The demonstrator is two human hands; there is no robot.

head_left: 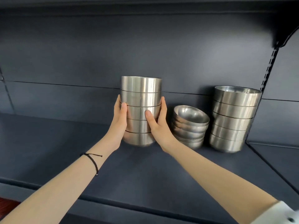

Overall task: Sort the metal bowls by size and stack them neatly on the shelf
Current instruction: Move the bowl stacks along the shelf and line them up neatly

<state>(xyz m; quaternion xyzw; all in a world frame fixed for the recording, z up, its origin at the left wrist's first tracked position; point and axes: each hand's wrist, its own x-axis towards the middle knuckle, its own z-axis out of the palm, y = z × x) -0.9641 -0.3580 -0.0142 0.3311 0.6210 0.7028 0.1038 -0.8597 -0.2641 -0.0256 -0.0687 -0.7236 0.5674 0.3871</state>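
A tall stack of several nested metal bowls [140, 101] stands upright on the dark shelf [64, 152] at the centre. My left hand [119, 123] grips its left side with the thumb across the front. My right hand [159, 125] grips the right side, thumb on the front too. To the right sits a lower, tilted stack of smaller bowls [190, 125]. Further right stands another tall stack of large bowls [233, 118] against the shelf upright.
The shelf's dark back panel [145, 46] rises behind the stacks. A slotted upright [269, 67] and bracket close off the right end. Bare shelf surface stretches to the left and toward the front edge [129, 206]. A black cord bracelet sits on my left wrist.
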